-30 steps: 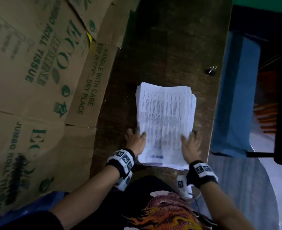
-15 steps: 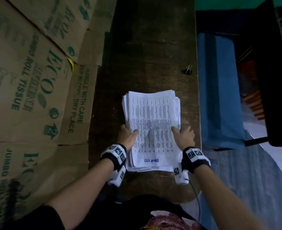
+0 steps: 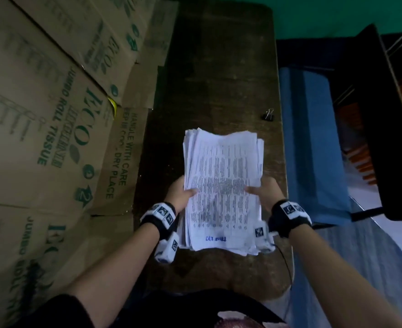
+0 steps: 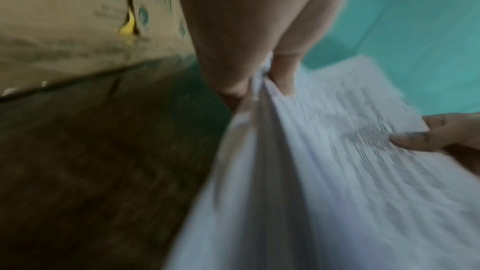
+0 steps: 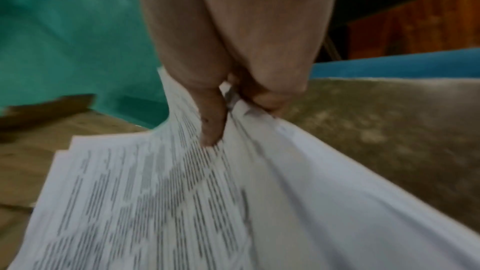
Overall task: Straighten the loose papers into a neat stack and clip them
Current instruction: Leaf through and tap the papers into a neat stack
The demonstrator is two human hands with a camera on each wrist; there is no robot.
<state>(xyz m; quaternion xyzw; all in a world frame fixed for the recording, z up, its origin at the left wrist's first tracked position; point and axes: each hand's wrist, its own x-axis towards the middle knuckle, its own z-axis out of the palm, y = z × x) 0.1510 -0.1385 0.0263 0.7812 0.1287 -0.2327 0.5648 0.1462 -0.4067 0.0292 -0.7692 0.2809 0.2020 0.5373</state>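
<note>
A thick pile of printed white papers (image 3: 222, 185) is raised above the dark wooden table (image 3: 218, 74), its sheets uneven at the far edge. My left hand (image 3: 182, 192) grips the pile's left side, thumb on top and fingers beneath. My right hand (image 3: 262, 191) grips the right side the same way. In the left wrist view the papers (image 4: 324, 171) are pinched by the left hand (image 4: 259, 81). In the right wrist view the right hand (image 5: 228, 110) pinches the papers (image 5: 182, 202). A small black binder clip (image 3: 269, 114) lies on the table near its right edge, beyond the pile.
Flattened and stacked cardboard boxes (image 3: 53, 114) line the table's left side, one flap lying on the table. A blue bench or cushion (image 3: 313, 143) runs along the right, with dark furniture (image 3: 384, 114) beyond. A cable hangs off the table's near right corner.
Both hands shifted from resting on the pile's near corners to gripping its sides, and the pile has come up off the table, bowing slightly.
</note>
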